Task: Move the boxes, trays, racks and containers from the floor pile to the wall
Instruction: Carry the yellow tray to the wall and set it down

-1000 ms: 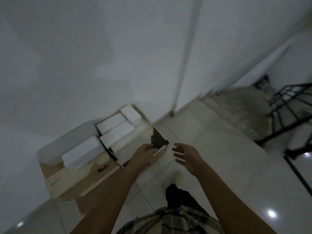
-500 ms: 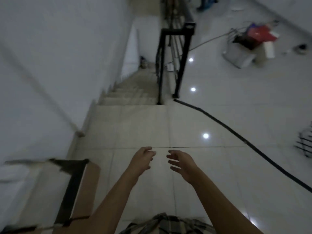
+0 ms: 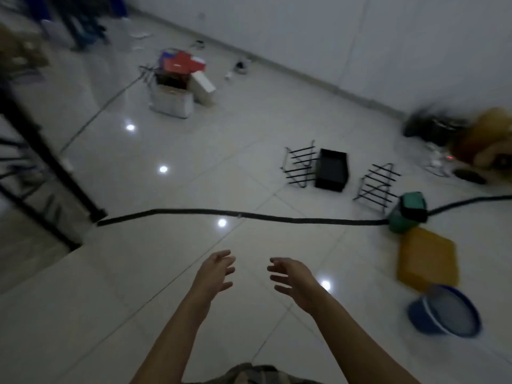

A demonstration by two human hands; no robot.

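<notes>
Both my hands are held out empty over the pale tiled floor, fingers loosely spread: my left hand [image 3: 216,273] and my right hand [image 3: 291,275], a short gap between them. Ahead on the floor lie a black open box [image 3: 331,170] with a black wire rack [image 3: 300,167] on its left and another wire rack [image 3: 376,187] on its right. Farther back stands a pile: a white box [image 3: 171,102] with a dark box, red boxes [image 3: 181,62] and a white carton [image 3: 203,85] on and against it.
A black hose [image 3: 221,214] crosses the floor in front of me to a green container [image 3: 406,214]. A yellow flat box [image 3: 426,259] and a blue bowl [image 3: 446,314] lie at the right. A black stair railing [image 3: 47,156] stands at the left. Blurred clutter sits far right by the wall.
The view has swung right, from the boxes at the wall, past the stairs, to the open floor. My left hand let go of the dark flat piece; both hands are empty now.
</notes>
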